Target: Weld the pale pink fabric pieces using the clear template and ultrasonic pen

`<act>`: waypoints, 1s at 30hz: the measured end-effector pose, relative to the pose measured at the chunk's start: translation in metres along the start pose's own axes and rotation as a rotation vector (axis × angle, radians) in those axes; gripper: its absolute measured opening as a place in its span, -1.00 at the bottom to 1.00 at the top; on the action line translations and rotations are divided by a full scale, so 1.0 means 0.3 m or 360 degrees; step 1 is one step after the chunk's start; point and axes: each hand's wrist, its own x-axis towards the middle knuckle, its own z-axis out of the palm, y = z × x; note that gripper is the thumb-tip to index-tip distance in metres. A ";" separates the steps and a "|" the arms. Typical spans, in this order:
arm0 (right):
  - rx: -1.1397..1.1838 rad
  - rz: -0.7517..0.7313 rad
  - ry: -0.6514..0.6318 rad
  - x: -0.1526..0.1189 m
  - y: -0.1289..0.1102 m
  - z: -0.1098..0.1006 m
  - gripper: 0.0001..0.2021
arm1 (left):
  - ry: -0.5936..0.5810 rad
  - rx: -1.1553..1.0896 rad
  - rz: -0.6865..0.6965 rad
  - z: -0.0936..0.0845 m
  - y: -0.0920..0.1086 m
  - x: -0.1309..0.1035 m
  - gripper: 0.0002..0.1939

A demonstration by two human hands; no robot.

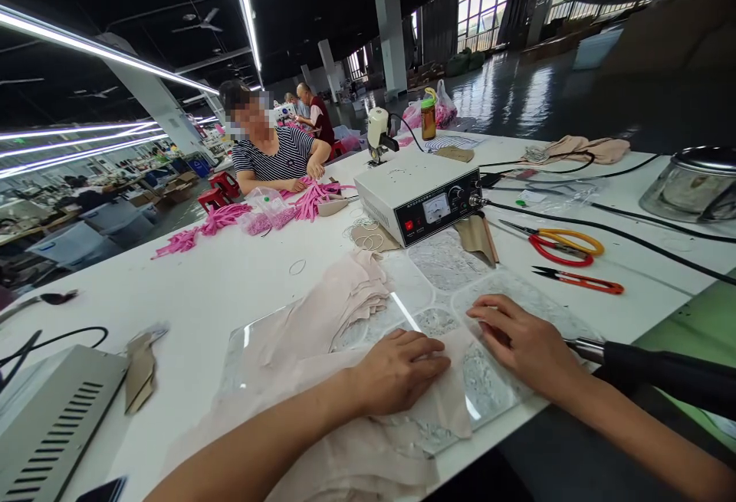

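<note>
My left hand (pixel 399 372) lies palm down on a pale pink fabric piece (pixel 451 402), fingers spread a little. The fabric rests on a glass sheet (pixel 494 418) with a marbled pattern. At the right edge of that piece is my right hand (pixel 517 337), its fingers curled with thumb and fingertips close together; whatever they may hold is hidden. A black-handled tool (pixel 638 364) with a metal front end lies beside my right wrist. More pale fabric (pixel 322 303) is layered behind and below my left forearm.
A control box (pixel 428 199) stands behind the glass. Orange-red scissors (pixel 560 245) and red snips (pixel 580 280) lie at right, near black cables and a glass jar (pixel 693 188). Another box (pixel 57 418) is at left. Across the table a person (pixel 281 153) handles pink strips (pixel 313 199).
</note>
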 end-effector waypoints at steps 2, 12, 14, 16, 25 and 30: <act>0.0137 -0.0081 -0.0055 -0.016 -0.009 -0.012 -0.77 | -0.0028 0.0047 0.0063 0.006 -0.009 0.019 -0.68; 0.0378 -0.0296 -0.0176 -0.028 -0.033 -0.043 -0.76 | -0.0172 0.0071 0.0121 0.018 -0.019 0.039 -0.64; 0.0354 -0.0286 -0.0194 -0.030 -0.029 -0.042 -0.76 | -0.0194 0.0087 0.0124 0.014 -0.019 0.039 -0.64; 0.0349 -0.0236 -0.0177 -0.034 -0.025 -0.039 -0.76 | -0.0209 0.0096 0.0127 0.011 -0.018 0.040 -0.65; 0.0222 -0.0282 -0.0103 -0.048 -0.016 -0.020 -0.71 | -0.0246 0.0175 0.0202 0.002 -0.019 0.047 -0.64; 0.0173 -0.0313 -0.0078 -0.057 -0.014 -0.013 -0.70 | -0.0242 0.0139 0.0254 0.005 -0.033 0.050 -0.60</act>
